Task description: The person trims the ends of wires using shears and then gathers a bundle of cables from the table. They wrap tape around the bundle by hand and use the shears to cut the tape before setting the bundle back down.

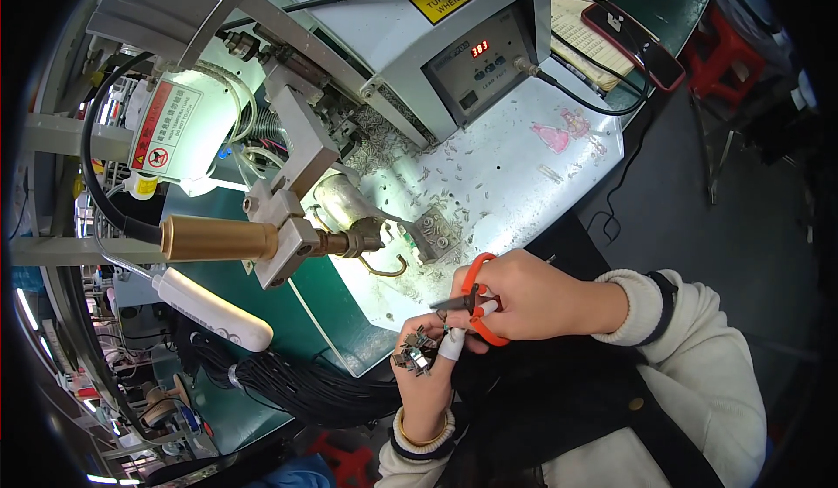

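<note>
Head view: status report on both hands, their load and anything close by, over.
Right hand: holding orange-handled scissors. Left hand: cupping small metal parts. Blades close to left fingers. Gold machine barrel ahead, apart from both hands.

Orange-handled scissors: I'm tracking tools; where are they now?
In the head view, right of and below centre, the orange-handled scissors are in the right hand, beside the left hand and its small metal parts.

Our left hand point(422, 394) cups small metal connectors point(417, 353) while our right hand point(537, 296) grips orange-handled scissors point(474, 278); beyond them, we see a gold-bodied soldering iron point(218, 239), a grey control box point(367, 43) and bundled black cables point(305, 388).
</note>
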A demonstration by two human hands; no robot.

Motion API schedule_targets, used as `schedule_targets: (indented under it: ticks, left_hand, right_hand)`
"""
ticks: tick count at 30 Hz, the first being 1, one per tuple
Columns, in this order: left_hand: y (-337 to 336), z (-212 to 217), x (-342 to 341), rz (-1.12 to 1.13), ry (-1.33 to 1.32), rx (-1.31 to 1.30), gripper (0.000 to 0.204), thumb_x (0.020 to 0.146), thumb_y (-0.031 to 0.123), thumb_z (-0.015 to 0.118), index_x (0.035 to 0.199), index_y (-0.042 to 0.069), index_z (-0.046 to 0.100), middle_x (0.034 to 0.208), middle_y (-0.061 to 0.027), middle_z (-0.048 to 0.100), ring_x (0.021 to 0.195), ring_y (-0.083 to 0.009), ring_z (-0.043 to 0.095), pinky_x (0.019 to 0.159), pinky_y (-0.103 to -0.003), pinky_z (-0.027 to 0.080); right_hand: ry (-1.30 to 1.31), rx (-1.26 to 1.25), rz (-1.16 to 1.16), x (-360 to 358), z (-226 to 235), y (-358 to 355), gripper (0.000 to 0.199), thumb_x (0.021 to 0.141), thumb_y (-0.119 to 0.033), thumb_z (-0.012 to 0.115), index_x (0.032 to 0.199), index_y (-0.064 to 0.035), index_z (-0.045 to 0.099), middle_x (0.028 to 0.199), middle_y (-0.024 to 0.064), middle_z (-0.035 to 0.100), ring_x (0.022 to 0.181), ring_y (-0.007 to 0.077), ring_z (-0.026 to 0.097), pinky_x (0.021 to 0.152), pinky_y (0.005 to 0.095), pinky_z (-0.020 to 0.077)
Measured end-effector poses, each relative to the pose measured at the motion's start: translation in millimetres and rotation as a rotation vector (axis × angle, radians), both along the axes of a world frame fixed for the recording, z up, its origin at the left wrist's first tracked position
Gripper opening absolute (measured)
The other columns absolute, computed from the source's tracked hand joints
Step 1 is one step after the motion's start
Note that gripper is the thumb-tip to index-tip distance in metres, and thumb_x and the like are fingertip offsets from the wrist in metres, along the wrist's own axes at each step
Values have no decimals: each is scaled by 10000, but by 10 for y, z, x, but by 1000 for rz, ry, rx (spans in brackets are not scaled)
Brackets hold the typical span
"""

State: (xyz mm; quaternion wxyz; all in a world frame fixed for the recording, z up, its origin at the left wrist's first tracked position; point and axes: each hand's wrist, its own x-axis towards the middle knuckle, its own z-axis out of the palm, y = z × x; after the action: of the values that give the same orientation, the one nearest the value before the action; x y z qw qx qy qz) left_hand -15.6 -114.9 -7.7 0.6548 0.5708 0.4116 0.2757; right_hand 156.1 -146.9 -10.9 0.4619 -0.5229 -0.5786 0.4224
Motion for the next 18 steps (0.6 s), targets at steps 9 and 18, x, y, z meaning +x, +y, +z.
schedule_targets:
  ticks: [9,18]
  left_hand:
    - [19,50,6,-22,-204,-190,115,796,-19,533,905,-52,551,783,-128,588,645,-174,554,628,-265,438]
    - [20,-33,-8,100,-147,-65,74,776,-5,565,837,-24,529,770,-109,554,606,-145,513,589,-247,422]
  right_hand:
    - [402,-263,108,-14,16,7,190,761,-128,645,879,8,587,664,84,602,572,113,584,536,215,440]
    - [35,39,-158,-93,-100,-135,129,767,-68,618,853,26,600,670,75,605,607,104,590,546,215,443]
